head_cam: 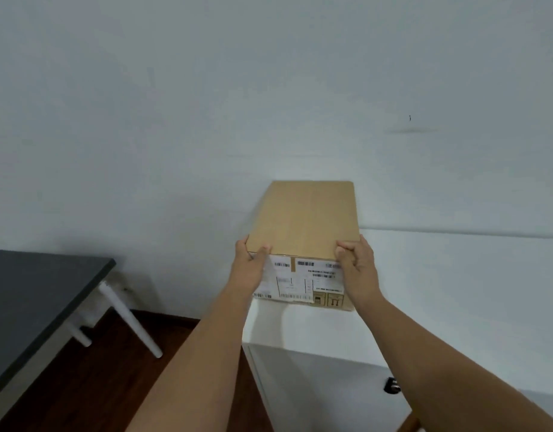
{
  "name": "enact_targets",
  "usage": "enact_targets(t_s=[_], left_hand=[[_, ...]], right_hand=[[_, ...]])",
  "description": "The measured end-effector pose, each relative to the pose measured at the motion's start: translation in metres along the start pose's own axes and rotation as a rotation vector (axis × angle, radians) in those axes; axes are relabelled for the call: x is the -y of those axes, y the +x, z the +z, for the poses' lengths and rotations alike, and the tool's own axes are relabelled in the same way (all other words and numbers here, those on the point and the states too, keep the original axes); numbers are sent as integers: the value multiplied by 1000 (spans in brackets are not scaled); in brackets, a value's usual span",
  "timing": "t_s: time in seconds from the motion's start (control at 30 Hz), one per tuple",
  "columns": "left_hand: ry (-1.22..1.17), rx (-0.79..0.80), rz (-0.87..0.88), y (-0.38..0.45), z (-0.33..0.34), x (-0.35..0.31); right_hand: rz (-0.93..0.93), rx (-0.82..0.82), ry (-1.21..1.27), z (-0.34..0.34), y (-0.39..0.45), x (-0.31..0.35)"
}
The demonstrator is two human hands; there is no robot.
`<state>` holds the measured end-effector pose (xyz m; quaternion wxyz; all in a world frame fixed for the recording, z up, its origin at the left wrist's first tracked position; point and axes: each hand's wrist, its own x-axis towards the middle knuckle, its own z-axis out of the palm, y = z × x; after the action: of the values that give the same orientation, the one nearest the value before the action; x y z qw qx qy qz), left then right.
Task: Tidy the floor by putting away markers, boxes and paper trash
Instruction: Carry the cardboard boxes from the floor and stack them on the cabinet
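Observation:
A brown cardboard box (304,219) with white shipping labels on its near face sits on top of a white cabinet (440,291), its far end close to the wall. My left hand (250,266) grips the box's near left corner, thumb on the top. My right hand (357,266) grips the near right corner the same way. The near edge of the box overhangs the cabinet's left front corner a little. No markers or paper trash are in view.
The white wall (269,88) stands directly behind the cabinet. A dark-topped table (35,294) with white legs stands at the lower left. Dark wooden floor (119,363) runs between the table and the cabinet. A black knob (392,385) sticks out of the cabinet front.

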<state>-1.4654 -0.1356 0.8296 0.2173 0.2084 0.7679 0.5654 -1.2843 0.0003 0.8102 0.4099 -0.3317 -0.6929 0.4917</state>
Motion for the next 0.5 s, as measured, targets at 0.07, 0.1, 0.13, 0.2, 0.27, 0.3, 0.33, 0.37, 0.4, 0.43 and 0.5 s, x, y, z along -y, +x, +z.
enact_targets(t_s=[0.07,0.1,0.13,0.2,0.27,0.3,0.33,0.37,0.4,0.43,0.5], left_hand=[[-12,74,4,11,-12,-3],[-10,102,7,12,-15,-6],[-13,118,14,10,-16,-10],[43,47,84,2,-12,-16],[334,-160,209,-12,-2,-19],[460,-229,280,-23,7,-22],[511,-247,363,-36,17,-27],[509,-214,453,-49,30,-34],[496,-147,536,-62,46,-40],[488,-58,602,-74,63,-44],[473,152,675,-105,102,-48]], right_hand=[[-9,-37,-36,10,-1,4],[-4,-38,-53,11,-1,7],[12,-17,-72,10,0,11],[59,63,-101,2,-2,17],[114,109,-82,-12,-16,19],[144,90,-70,-21,-24,17],[178,50,-63,-33,-32,13],[218,1,-56,-48,-40,7],[261,-48,-55,-66,-48,-1],[306,-91,-66,-87,-56,-10],[387,-165,-129,-134,-77,-29]])
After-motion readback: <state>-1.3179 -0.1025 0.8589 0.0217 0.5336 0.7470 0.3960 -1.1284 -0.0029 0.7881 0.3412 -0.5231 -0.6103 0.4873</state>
